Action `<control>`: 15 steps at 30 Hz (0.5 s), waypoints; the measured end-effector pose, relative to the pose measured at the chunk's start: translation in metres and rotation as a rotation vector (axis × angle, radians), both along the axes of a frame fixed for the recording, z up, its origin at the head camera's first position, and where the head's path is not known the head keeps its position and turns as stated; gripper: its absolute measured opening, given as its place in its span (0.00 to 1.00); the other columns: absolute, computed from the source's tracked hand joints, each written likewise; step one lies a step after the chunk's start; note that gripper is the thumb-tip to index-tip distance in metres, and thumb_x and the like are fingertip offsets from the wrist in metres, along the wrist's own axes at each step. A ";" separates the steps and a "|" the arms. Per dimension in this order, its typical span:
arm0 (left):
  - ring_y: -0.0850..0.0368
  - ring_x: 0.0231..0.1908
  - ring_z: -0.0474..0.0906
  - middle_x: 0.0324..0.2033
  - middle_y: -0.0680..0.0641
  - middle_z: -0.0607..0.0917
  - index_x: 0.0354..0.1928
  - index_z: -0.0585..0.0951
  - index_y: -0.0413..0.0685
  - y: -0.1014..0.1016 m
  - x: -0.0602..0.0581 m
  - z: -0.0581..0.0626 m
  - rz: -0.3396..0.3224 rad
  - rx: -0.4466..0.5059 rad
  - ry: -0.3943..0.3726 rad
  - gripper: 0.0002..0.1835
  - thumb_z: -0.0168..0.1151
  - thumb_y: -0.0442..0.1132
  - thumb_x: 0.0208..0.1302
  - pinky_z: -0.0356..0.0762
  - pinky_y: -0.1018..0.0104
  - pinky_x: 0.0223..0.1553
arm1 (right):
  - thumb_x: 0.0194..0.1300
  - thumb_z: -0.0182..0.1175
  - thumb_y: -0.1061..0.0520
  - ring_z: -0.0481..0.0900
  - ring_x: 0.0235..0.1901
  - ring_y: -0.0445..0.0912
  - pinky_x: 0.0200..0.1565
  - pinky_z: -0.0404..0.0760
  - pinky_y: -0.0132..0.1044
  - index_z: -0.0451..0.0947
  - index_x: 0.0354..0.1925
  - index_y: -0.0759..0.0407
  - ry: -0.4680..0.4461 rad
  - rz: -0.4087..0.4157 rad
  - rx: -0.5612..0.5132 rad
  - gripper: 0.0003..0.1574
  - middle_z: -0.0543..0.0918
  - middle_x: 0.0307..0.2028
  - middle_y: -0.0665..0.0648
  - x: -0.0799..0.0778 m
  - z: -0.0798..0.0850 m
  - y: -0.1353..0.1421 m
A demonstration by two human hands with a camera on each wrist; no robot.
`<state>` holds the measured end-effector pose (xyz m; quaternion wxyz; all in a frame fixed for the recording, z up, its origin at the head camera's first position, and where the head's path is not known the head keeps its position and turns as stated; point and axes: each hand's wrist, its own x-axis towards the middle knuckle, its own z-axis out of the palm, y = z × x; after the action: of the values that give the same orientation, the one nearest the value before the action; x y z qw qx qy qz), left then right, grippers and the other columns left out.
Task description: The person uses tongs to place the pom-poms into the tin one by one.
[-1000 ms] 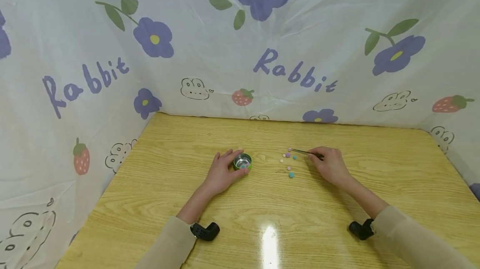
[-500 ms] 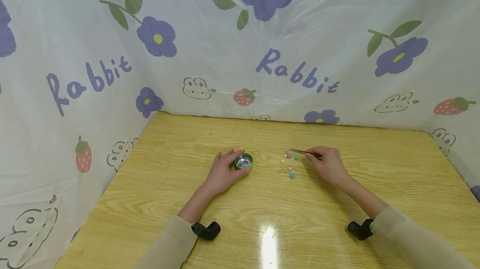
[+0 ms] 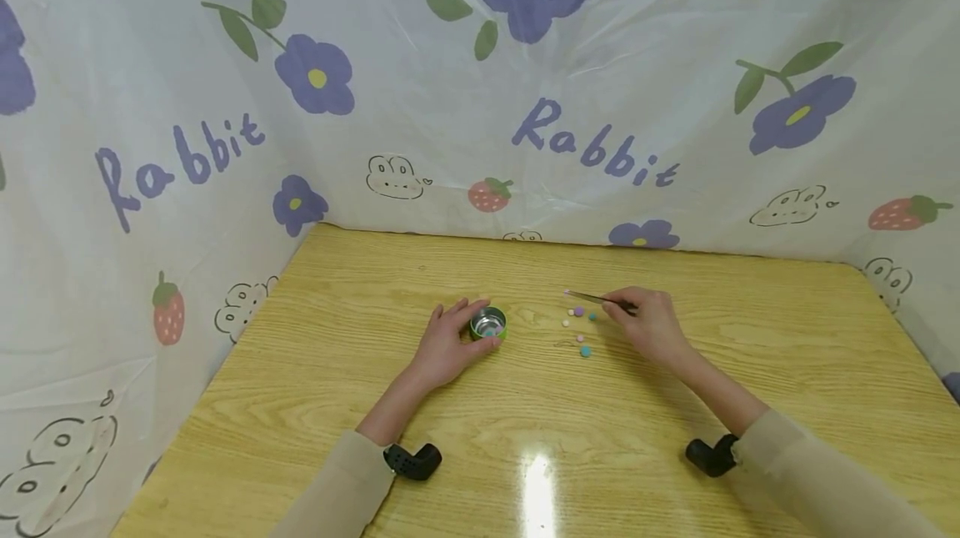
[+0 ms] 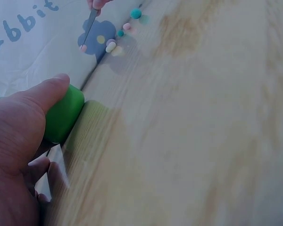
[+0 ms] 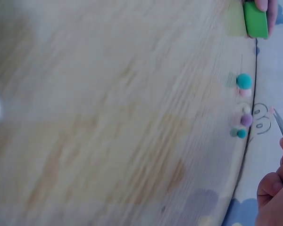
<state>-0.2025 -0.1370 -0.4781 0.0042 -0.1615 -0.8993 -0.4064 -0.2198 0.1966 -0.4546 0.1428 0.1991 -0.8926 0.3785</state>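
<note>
My left hand [image 3: 442,349] holds a small round green tin [image 4: 68,115] on the wooden table, thumb on the near side and fingers around the far side. In the head view the tin's shiny inside shows a bit of teal at the bottom. My right hand [image 3: 651,323] pinches metal tweezers [image 3: 591,298] that point left. At their tip is a tiny pink ball [image 4: 83,48], raised above the table. Below the tweezers lie several small loose balls, among them a purple ball [image 3: 578,312], a large teal ball [image 5: 244,81] and a pink ball [image 3: 580,339].
The wooden table [image 3: 450,471] runs back to a white curtain [image 3: 420,104] printed with purple flowers and rabbits, which also hangs at both sides. Black wrist cameras [image 3: 412,462] sit at both sleeves. The loose balls lie between the tin and my right hand.
My right hand has lifted slightly and moved left, carrying the tweezers and the pink ball toward the tin. My left hand stays on the tin.
</note>
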 end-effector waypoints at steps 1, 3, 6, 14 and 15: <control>0.38 0.74 0.61 0.67 0.35 0.75 0.73 0.74 0.47 0.000 0.000 0.000 0.000 0.000 0.000 0.36 0.73 0.48 0.65 0.38 0.38 0.76 | 0.68 0.66 0.68 0.88 0.34 0.55 0.36 0.88 0.47 0.88 0.43 0.70 -0.008 0.002 -0.003 0.07 0.89 0.35 0.63 0.000 0.000 -0.002; 0.38 0.74 0.60 0.68 0.35 0.75 0.73 0.74 0.47 0.000 0.000 0.000 0.000 0.002 -0.002 0.36 0.73 0.48 0.66 0.38 0.38 0.76 | 0.68 0.66 0.68 0.88 0.35 0.55 0.37 0.88 0.47 0.88 0.43 0.70 -0.027 0.008 -0.008 0.07 0.89 0.36 0.64 0.001 0.000 -0.005; 0.38 0.74 0.60 0.68 0.35 0.74 0.73 0.74 0.47 0.001 0.000 0.000 0.001 0.008 -0.004 0.36 0.73 0.48 0.65 0.39 0.38 0.76 | 0.68 0.66 0.69 0.88 0.35 0.55 0.37 0.88 0.45 0.88 0.43 0.70 -0.040 0.022 -0.017 0.07 0.89 0.37 0.64 0.003 0.002 -0.011; 0.38 0.74 0.60 0.68 0.35 0.74 0.73 0.74 0.48 0.001 0.000 0.001 0.006 0.005 -0.007 0.36 0.73 0.49 0.66 0.39 0.37 0.76 | 0.67 0.67 0.68 0.88 0.34 0.51 0.35 0.86 0.38 0.88 0.43 0.69 -0.067 0.052 -0.043 0.07 0.89 0.36 0.61 0.010 0.004 -0.026; 0.38 0.74 0.60 0.68 0.35 0.74 0.73 0.74 0.48 0.000 0.000 0.001 0.008 0.006 -0.009 0.36 0.73 0.49 0.66 0.40 0.37 0.75 | 0.68 0.67 0.68 0.88 0.34 0.51 0.35 0.86 0.37 0.88 0.43 0.68 -0.068 0.063 -0.048 0.07 0.89 0.36 0.61 0.011 0.004 -0.028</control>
<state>-0.2026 -0.1366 -0.4773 0.0022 -0.1562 -0.8988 -0.4095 -0.2086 0.1684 -0.4503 0.1053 0.2107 -0.8808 0.4108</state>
